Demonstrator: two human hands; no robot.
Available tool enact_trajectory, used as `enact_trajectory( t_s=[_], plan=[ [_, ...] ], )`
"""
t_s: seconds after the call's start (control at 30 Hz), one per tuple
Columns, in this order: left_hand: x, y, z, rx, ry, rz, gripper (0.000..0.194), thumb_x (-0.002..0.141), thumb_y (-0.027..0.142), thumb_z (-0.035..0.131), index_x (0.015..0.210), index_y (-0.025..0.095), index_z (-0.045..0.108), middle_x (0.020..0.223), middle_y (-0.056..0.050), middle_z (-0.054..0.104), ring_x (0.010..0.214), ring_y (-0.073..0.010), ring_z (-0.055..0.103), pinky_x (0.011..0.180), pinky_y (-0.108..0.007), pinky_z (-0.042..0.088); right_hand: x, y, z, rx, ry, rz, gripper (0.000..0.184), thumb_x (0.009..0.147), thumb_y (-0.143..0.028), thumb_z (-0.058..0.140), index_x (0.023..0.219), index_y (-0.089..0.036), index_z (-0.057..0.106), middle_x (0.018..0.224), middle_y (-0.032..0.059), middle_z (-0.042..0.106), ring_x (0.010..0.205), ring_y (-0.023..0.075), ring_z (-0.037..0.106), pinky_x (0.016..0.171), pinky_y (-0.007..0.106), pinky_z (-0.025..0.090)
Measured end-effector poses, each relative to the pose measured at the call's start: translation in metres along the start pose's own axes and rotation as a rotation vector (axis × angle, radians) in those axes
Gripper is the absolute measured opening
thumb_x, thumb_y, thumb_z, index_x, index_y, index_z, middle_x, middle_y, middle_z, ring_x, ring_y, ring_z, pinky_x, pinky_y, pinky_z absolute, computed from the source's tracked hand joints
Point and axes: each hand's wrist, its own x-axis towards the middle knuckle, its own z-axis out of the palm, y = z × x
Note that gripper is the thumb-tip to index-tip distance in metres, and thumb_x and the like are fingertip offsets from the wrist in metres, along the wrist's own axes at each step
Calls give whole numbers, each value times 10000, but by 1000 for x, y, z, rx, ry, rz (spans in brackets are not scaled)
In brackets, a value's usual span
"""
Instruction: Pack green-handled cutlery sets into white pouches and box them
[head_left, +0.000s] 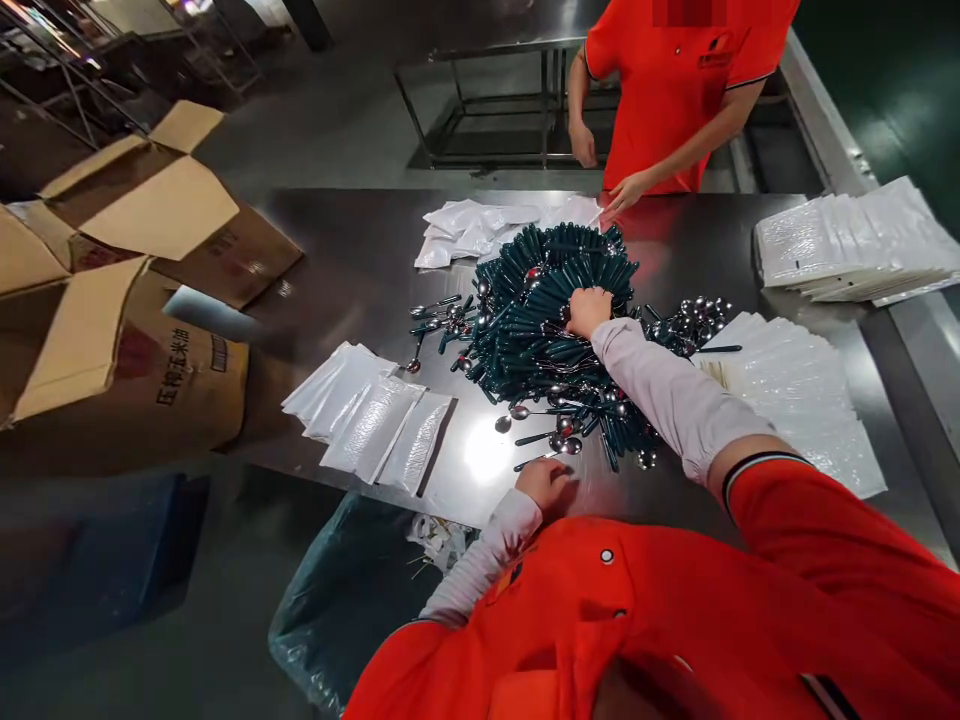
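A large heap of spoons [525,330] with dark green handles and shiny metal bowls covers the middle of the steel table. My right hand [589,311] reaches into the top of this heap, its fingers curled down onto the green handles; the fingertips are hidden among them. By the table's near edge rests my left hand [546,483], loosely curled, just below a few stray spoons [564,440]. What lies inside its fingers, if anything, is hidden. Right of the heap, a fanned stack of white packets [806,400] lies near my right forearm, with a spoon handle across its edge.
White padded packets [375,415] lie at left, more packets [472,228] behind the heap, and another stack [855,245] at far right. Open cardboard boxes [187,360] stand left. A co-worker [675,100] stands opposite, one hand at the far packets. A lined bin [337,590] sits below.
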Motion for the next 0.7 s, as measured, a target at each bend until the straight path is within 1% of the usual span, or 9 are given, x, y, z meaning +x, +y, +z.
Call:
enact_trajectory(
  t_s=[0.07, 0.13, 0.23, 0.33, 0.4, 0.47, 0.57, 0.63, 0.7],
  plan=[
    [2, 0, -1, -15, 17, -11, 276, 891, 326, 643, 1104, 247, 799, 1123, -103, 778, 1091, -290, 718, 994, -416, 556, 0, -5, 1, -9, 9, 60, 522, 755, -211, 775, 1228, -18, 665, 1282, 310, 648, 1246, 429, 558, 1059, 581, 415],
    [4, 1, -1, -22, 31, -11, 267, 890, 324, 650, 1100, 261, 803, 1117, -111, 777, 1086, -297, 717, 985, -422, 554, 0, -7, 1, -2, 9, 80, 496, 772, -206, 747, 1227, -22, 680, 1299, 315, 642, 1246, 438, 560, 1045, 600, 426],
    [4, 2, -1, -18, 18, -9, 289, 908, 316, 635, 1132, 223, 794, 1117, -114, 775, 1090, -295, 713, 989, -423, 546, 1, -5, -3, 4, -19, 46, 457, 802, -217, 724, 1212, -16, 703, 1280, 329, 658, 1238, 458, 571, 1016, 620, 449],
    [4, 4, -1, -43, 2, -16, 291, 909, 297, 638, 1134, 183, 784, 1108, -120, 774, 1068, -283, 713, 985, -412, 542, 2, 1, -13, -17, -89, 14, 426, 842, -205, 696, 1219, -6, 701, 1264, 325, 673, 1247, 447, 587, 1018, 582, 472],
    [7, 6, -4, -99, 21, -8, 274, 900, 279, 645, 1115, 175, 780, 1079, -119, 775, 1023, -275, 718, 959, -410, 549, 4, 3, -23, -18, -141, 0, 427, 867, -197, 683, 1245, 0, 680, 1257, 314, 679, 1251, 434, 599, 1029, 553, 476],
    [13, 9, -9, -163, 65, 12, 246, 888, 267, 660, 1091, 192, 777, 1053, -116, 776, 991, -274, 718, 938, -415, 556, 6, 4, -33, 6, -156, 1, 428, 893, -197, 672, 1264, 15, 651, 1265, 315, 672, 1262, 427, 599, 1050, 546, 464],
    [25, 14, -22, -214, 131, 41, 220, 884, 250, 666, 1073, 209, 771, 1062, -120, 770, 1010, -274, 712, 972, -422, 551, 10, 8, -45, 107, -111, 18, 413, 903, -197, 674, 1251, 20, 622, 1298, 317, 644, 1288, 416, 581, 1077, 539, 450],
    [32, 19, -32, -286, 214, 83, 201, 880, 238, 671, 1053, 196, 764, 1036, -114, 765, 994, -265, 709, 990, -432, 552, 13, 14, -51, 224, -62, 19, 369, 883, -184, 681, 1205, -11, 632, 1273, 285, 659, 1256, 390, 602, 1074, 517, 467],
    [41, 25, -45, -411, 342, 137, 201, 865, 234, 696, 1054, 189, 748, 987, -93, 755, 943, -244, 706, 968, -436, 566, 15, 22, -55, 396, 1, 2, 271, 861, -174, 672, 1113, -76, 660, 1185, 215, 701, 1168, 340, 644, 1054, 488, 495]
  ],
)
